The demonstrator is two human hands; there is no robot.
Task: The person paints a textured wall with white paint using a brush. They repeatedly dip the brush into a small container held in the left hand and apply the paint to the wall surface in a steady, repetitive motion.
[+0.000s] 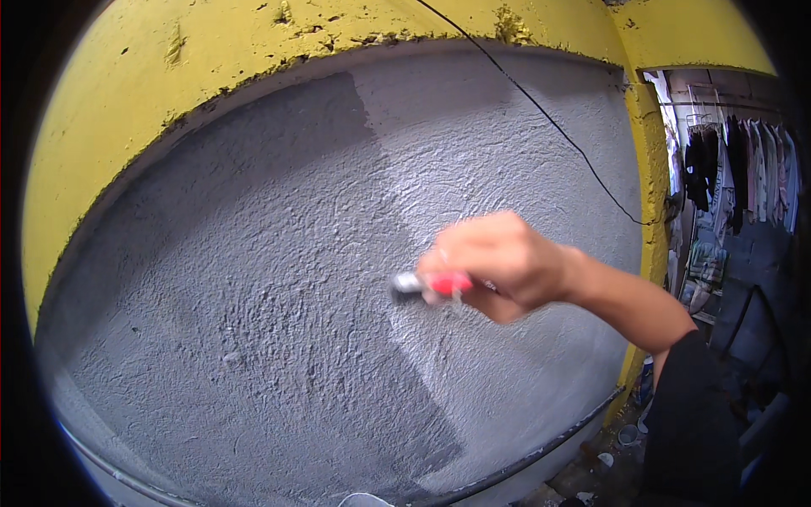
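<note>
My right hand (498, 266) is closed round the red handle of a paintbrush (449, 282), slightly blurred. Its dark bristles and silvery ferrule point left, at the rough plastered wall (321, 253). Whether the bristles touch the surface I cannot tell for sure. Left of the brush the wall is darker grey; to the right a paler grey stretch (524, 355) begins along an uneven vertical border. At the bottom edge shows part of a whitish rim (365, 500), mostly cut off. My left hand is out of sight.
Yellow-painted masonry (211, 59) frames the wall above and at right. A black cable (549, 118) hangs diagonally across it. A dark pipe (541, 452) runs along the base. At right, clothes (752, 160) hang on a rail, and small debris (605, 460) lies on the ground.
</note>
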